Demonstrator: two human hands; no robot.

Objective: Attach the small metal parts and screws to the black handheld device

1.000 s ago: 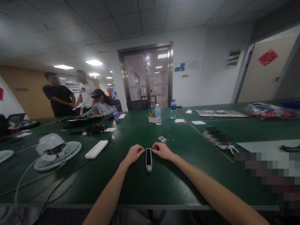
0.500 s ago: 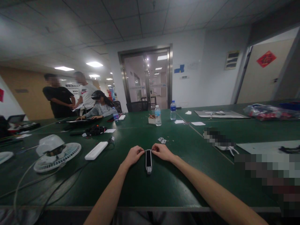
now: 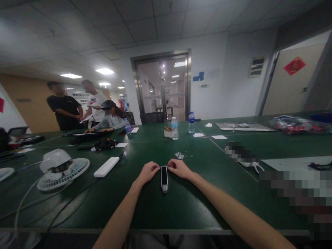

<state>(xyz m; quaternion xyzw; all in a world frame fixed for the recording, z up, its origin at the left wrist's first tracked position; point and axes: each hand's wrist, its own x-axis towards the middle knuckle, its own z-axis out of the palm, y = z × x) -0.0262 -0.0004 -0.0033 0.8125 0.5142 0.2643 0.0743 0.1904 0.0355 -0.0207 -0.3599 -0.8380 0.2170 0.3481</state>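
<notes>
Black-and-white device (image 3: 164,177) in pinched hands (image 3: 179,168)

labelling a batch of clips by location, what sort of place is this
Probably an office or workroom: a large green table with papers and water bottles on it, glass doors beyond, and ceiling lights.

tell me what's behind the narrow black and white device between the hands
Beyond the device are the green table, small pale pieces, a box and a bottle. The bottle covers the box's right end, so that cannot be seen.
</notes>
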